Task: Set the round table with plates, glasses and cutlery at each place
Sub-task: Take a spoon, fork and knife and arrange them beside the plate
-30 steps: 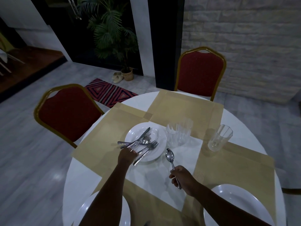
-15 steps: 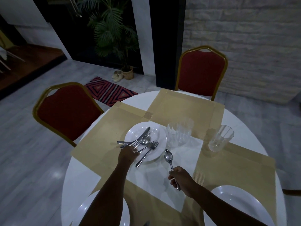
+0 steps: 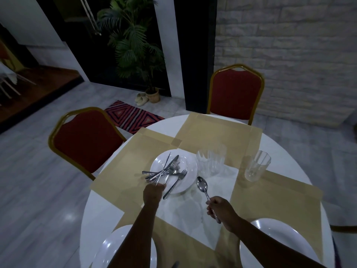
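Observation:
A white plate [image 3: 188,167] lies near the middle of the round white table [image 3: 100,215] with a pile of cutlery [image 3: 166,170] on it: forks, a knife and a spoon. My left hand [image 3: 153,193] is at the plate's near left rim and grips the handle ends of a piece or two from the pile. My right hand [image 3: 220,208] holds a spoon [image 3: 202,185] by its handle, bowl pointing away, above the table centre. Two glasses [image 3: 211,161] stand side by side right of the plate, and another glass [image 3: 257,168] stands further right.
Tan placemats [image 3: 218,132] cover the places. White plates sit at the near left [image 3: 104,250] and near right [image 3: 270,227]. Two red chairs with gold frames stand at the left [image 3: 85,140] and far side [image 3: 235,91]. A potted plant [image 3: 135,45] and a striped rug [image 3: 133,118] are beyond.
My left hand has closed on cutlery handles and lifted them slightly, shifting the pile. My right hand with the spoon has barely moved.

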A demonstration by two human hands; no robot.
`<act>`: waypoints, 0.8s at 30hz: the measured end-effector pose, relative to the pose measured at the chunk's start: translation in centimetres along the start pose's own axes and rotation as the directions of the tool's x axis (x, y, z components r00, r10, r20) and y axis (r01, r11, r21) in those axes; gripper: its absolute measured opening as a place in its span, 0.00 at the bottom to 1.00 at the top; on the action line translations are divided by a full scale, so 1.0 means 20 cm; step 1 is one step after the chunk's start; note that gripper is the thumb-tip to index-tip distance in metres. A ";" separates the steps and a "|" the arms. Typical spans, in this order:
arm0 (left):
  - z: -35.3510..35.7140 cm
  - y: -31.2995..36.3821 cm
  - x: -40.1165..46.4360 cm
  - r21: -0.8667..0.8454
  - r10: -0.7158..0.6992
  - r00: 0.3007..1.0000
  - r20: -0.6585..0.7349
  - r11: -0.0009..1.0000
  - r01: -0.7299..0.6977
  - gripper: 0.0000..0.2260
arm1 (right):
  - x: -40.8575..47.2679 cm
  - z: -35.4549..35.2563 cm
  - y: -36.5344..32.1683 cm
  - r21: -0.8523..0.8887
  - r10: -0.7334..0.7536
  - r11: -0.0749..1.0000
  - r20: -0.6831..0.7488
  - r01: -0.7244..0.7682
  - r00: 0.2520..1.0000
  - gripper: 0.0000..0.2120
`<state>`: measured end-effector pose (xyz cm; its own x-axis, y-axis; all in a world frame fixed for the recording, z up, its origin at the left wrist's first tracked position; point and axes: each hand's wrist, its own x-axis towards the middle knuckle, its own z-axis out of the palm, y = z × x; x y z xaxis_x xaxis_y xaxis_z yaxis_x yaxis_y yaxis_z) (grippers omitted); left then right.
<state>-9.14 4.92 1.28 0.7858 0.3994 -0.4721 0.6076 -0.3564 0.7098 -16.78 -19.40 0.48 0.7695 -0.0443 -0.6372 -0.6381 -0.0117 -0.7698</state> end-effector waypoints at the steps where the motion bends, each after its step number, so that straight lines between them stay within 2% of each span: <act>1: 0.01 0.01 -0.05 -0.097 -0.018 1.000 0.025 0.995 0.020 0.09 | -0.02 -0.01 0.00 -0.012 -0.017 1.000 -0.007 0.017 1.000 0.05; 4: 0.02 0.01 -0.17 -0.329 -0.097 0.989 0.107 0.936 0.128 0.05 | -0.05 -0.08 -0.01 -0.038 -0.045 0.998 -0.037 0.044 0.998 0.06; 10: 0.04 0.07 -0.44 -0.537 -0.131 0.954 0.271 0.802 0.262 0.05 | -0.14 -0.26 -0.03 -0.049 -0.133 0.990 -0.057 0.130 0.989 0.08; 12: 0.06 0.11 -0.56 -0.565 -0.104 0.951 0.290 0.783 0.258 0.04 | -0.15 -0.33 -0.03 -0.057 -0.158 0.986 -0.047 0.155 0.986 0.09; 18: 0.27 0.27 -0.93 -0.561 -0.080 0.971 0.224 0.804 0.195 0.03 | -0.14 -0.66 -0.03 -0.156 -0.256 0.955 -0.011 0.251 0.967 0.08; 24: 0.78 0.37 -1.31 -0.620 -0.099 0.956 0.276 0.742 0.255 0.04 | -0.04 -1.11 0.05 -0.441 -0.335 0.851 -0.035 0.286 0.942 0.13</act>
<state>-23.45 -21.40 10.86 0.7230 0.1844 -0.6657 0.5800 0.3614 0.7301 -18.58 -41.55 1.12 0.9372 -0.0729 -0.3410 -0.3347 -0.4631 -0.8207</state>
